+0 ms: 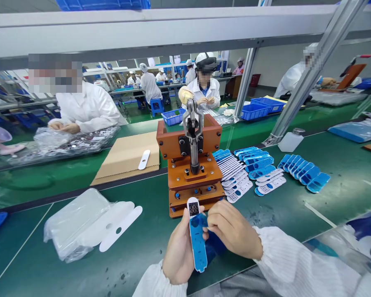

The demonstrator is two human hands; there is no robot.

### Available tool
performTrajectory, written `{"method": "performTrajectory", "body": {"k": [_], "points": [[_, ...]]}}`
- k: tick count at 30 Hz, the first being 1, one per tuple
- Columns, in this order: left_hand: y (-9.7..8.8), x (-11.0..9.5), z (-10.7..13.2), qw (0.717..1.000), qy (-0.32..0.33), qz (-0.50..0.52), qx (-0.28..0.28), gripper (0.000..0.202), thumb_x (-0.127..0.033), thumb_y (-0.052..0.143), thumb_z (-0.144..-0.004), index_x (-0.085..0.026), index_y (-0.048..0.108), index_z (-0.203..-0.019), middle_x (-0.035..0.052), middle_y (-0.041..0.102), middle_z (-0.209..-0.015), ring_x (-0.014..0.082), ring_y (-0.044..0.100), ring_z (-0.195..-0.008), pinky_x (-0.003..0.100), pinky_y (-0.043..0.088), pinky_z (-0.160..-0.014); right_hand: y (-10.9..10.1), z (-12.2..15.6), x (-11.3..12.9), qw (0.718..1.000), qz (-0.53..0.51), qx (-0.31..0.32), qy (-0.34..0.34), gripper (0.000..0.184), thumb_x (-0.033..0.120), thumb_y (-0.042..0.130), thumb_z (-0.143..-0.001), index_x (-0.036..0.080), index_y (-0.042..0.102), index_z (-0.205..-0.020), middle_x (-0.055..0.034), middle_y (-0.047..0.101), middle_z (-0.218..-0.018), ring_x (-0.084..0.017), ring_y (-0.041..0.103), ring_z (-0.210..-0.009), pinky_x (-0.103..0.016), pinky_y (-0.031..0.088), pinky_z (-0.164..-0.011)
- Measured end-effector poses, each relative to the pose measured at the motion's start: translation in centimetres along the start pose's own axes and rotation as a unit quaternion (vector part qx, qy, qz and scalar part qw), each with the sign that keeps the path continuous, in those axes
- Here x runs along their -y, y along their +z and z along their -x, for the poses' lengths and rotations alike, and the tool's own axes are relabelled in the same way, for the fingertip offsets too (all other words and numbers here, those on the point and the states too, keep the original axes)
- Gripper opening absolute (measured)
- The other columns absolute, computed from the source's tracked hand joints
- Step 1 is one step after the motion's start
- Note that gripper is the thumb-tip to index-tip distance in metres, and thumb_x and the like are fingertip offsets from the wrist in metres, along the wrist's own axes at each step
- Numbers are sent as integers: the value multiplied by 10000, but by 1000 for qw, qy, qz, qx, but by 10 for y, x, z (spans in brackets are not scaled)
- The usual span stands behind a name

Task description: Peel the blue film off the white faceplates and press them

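My left hand is closed around a long, rounded white panel with a dark display window at its top end. Blue protective film covers the panel below the window. At the panel's right edge, the thumb and fingers of my right hand pinch the upper part of the film; the exact grip is partly hidden. Just beyond my hands stands an orange press with a metal toggle clamp. Right of it, white panels lie in overlapping rows beside blue-filmed pieces.
On the left lie a plastic bag and white strips with holes. Cardboard bears one more strip. More blue pieces, a bottle and a slanted metal post are at right. Co-workers in white sit opposite.
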State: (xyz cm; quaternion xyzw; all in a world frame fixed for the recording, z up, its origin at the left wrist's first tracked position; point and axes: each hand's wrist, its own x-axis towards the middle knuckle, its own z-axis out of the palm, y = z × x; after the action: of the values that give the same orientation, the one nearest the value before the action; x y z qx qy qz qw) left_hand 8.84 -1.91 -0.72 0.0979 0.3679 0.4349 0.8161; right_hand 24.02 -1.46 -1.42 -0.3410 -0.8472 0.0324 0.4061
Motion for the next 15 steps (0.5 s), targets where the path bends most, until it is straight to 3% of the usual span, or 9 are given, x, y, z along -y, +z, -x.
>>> {"method": "performTrajectory", "body": {"k": [5, 9, 12, 15], "points": [[-3, -8, 1, 995, 67, 66, -27, 289, -393, 492, -878, -166, 632, -991, 23, 589, -849, 98, 563, -737, 230, 481, -691, 16, 12, 22, 997, -62, 13, 37, 243, 228, 303, -971, 164, 433, -776, -46, 511, -759, -145, 404, -706, -291, 333, -650], [-17, -26, 1, 987, 136, 63, -59, 307, -391, 431, -904, -195, 626, -1038, 10, 593, -886, 100, 577, -775, 237, 497, -700, 16, 27, 36, 988, -132, 12, 82, 222, 243, 300, -975, 174, 413, -797, -37, 506, -781, -143, 427, -733, -295, 356, -684], [-37, -48, 1, 965, 224, 74, -118, 331, -384, 373, -926, -201, 633, -1017, 5, 608, -893, 105, 594, -786, 239, 502, -705, 9, 39, 41, 966, -196, -25, 167, 165, 227, 338, -961, 189, 416, -821, -23, 481, -791, -135, 461, -761, -268, 385, -688], [-56, -71, 3, 924, 333, 97, -163, 383, -431, 360, -921, -178, 647, -921, 1, 611, -848, 84, 588, -761, 204, 498, -729, 7, 50, 35, 923, -230, -51, 305, 173, 247, 325, -959, 191, 422, -828, -25, 465, -806, -128, 484, -752, -251, 405, -664]]}}
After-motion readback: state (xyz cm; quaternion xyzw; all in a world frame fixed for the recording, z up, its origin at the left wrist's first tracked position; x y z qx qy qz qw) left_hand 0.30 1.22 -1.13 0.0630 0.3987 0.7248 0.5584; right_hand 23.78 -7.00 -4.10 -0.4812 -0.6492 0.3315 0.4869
